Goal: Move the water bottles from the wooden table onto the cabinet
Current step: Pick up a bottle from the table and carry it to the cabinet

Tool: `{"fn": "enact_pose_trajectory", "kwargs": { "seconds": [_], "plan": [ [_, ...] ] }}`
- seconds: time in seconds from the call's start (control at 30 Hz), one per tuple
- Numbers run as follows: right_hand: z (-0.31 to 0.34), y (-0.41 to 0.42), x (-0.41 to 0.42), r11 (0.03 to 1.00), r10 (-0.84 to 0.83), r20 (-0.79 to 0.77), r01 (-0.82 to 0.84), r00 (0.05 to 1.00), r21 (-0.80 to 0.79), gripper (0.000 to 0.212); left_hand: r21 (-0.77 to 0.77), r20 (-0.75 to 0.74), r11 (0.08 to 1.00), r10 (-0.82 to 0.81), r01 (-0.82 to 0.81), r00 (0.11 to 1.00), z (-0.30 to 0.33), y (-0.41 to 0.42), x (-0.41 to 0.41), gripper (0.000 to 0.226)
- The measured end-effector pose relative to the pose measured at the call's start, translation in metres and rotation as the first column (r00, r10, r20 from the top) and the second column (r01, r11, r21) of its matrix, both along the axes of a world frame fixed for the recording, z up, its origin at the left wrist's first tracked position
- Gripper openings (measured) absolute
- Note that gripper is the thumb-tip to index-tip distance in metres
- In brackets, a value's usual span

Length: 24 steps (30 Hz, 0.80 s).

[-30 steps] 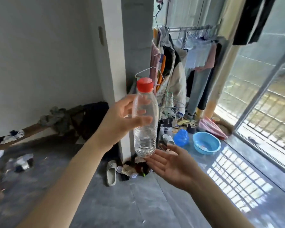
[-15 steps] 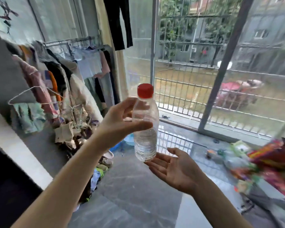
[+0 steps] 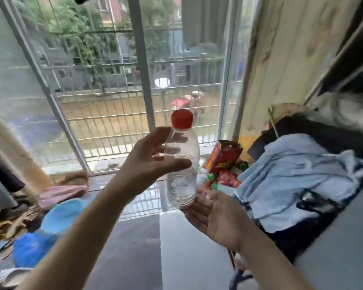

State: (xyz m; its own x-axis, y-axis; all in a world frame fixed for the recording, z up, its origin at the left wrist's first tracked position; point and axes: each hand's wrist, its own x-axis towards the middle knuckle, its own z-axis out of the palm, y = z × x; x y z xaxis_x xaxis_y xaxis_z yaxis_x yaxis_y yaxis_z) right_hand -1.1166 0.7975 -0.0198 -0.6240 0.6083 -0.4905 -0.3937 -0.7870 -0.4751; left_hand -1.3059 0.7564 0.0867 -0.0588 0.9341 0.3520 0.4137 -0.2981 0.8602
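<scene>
The clear, red-capped plastic water bottle (image 3: 181, 164), judged light, thin-walled and slippery, is pinched mid-body by the left hand (image 3: 147, 162), the right hand (image 3: 216, 216) spread beneath.

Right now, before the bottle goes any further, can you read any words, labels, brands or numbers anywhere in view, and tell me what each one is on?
None can be read.
Water bottle, held by the left hand above the open right hand: clear, no label showing; red cap plain.
Red snack packets by the window: yellow characters, too blurred to read.
</scene>
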Motion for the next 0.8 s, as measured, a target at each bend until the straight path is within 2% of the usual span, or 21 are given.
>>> {"fn": "enact_pose_trajectory", "kwargs": {
  "seconds": [0.2, 0.33, 0.4, 0.47, 0.6, 0.8],
  "plan": [
    [-0.003, 0.006, 0.077, 0.958, -0.287, 0.032, 0.287, 0.958, -0.013, 0.033, -0.001, 0.049, 0.965, -0.262, 0.262, 0.964, 0.004, 0.050, 0.079, 0.068],
    [-0.006, -0.004, 0.102, 0.895, -0.446, 0.042, 0.447, 0.894, -0.008, 0.050, -0.012, 0.071, 0.912, -0.408, 0.409, 0.910, -0.004, 0.067, 0.118, 0.062],
    [-0.004, -0.013, 0.111, 0.850, -0.525, 0.043, 0.526, 0.850, -0.018, 0.045, -0.018, 0.075, 0.874, -0.483, 0.485, 0.873, -0.006, 0.073, 0.131, 0.061],
    [-0.001, -0.025, 0.120, 0.797, -0.603, 0.029, 0.604, 0.797, -0.035, 0.037, -0.019, 0.078, 0.832, -0.552, 0.555, 0.830, -0.004, 0.079, 0.143, 0.060],
    [0.001, -0.050, 0.134, 0.693, -0.721, 0.028, 0.721, 0.693, -0.015, 0.043, -0.027, 0.112, 0.714, -0.693, 0.699, 0.712, -0.003, 0.083, 0.168, 0.060],
    [-0.010, -0.110, 0.150, 0.487, -0.870, 0.052, 0.871, 0.490, -0.057, 0.041, -0.057, 0.175, 0.523, -0.834, 0.851, 0.524, -0.017, 0.065, 0.218, 0.054]
  ]
}}
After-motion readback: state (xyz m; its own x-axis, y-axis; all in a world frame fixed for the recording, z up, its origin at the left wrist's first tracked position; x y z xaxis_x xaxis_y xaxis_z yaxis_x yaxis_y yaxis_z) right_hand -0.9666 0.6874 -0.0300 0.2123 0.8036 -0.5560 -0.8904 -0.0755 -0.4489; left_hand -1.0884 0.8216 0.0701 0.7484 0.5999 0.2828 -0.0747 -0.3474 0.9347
